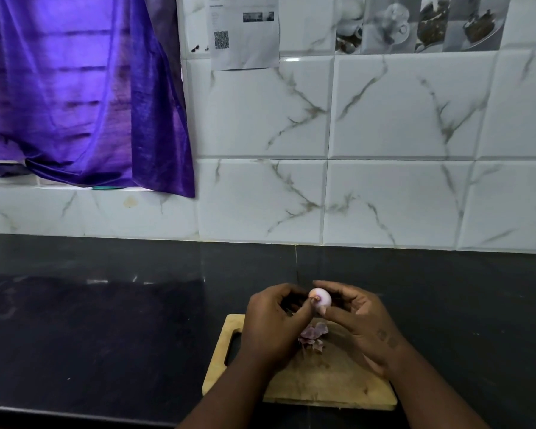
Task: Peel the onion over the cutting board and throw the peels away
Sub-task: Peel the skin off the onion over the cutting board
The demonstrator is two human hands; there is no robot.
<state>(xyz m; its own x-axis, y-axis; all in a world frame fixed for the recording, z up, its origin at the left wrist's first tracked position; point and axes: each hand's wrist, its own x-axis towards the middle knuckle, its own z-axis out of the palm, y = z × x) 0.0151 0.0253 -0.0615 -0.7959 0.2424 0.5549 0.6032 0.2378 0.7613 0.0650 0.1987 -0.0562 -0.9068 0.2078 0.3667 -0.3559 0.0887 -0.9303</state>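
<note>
Head view: both hands are working above the far edge of the board, which is lying on the dark counter. The right hand is gripping the onion, fingers curling over its far side and thumb pressing underneath. The onion is showing pale and mostly bare, held in the air between the two hands. The left hand is closing its thumb and fingertips on the onion's left end, where a small brownish tip is showing. Purple peels are lying in a loose pile on the board, just below the onion. A purple curtain is hanging far left, against the tiled wall
</note>
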